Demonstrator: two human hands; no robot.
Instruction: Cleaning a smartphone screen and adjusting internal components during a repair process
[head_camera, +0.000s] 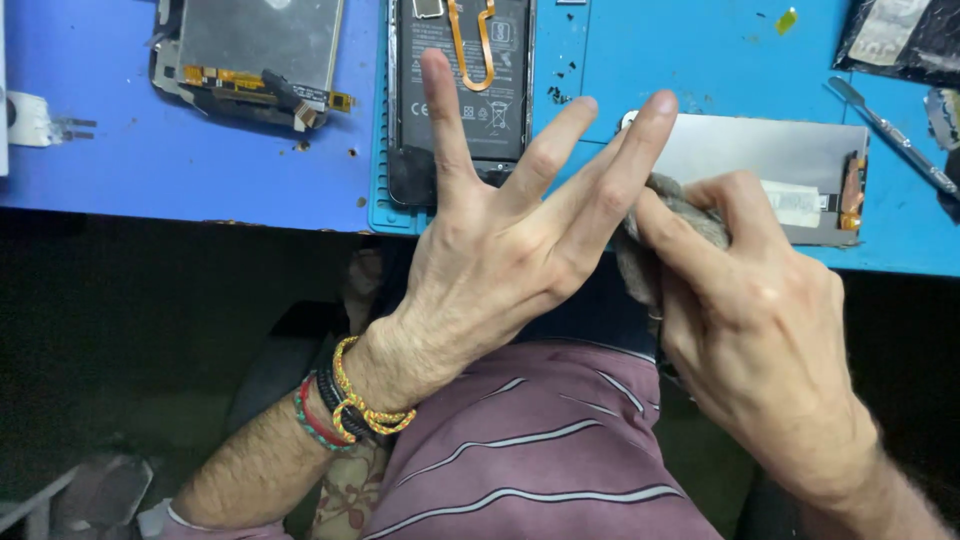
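My left hand (505, 235) is held up in front of me with its fingers spread wide, empty, over the near edge of the blue work mat (690, 60). My right hand (755, 320) pinches a small grey cloth (660, 215) and presses it against the fingers of my left hand. Just behind the cloth a silvery phone screen panel (770, 155) lies on the mat. An opened phone (462, 70) with a black battery and an orange flex cable lies behind my left index finger.
A second screen assembly (255, 50) with exposed flex connectors lies at the far left on the blue table. A metal spudger (890, 130) lies at the right, beside a dark bag (900, 35). My lap in a striped shirt fills the bottom.
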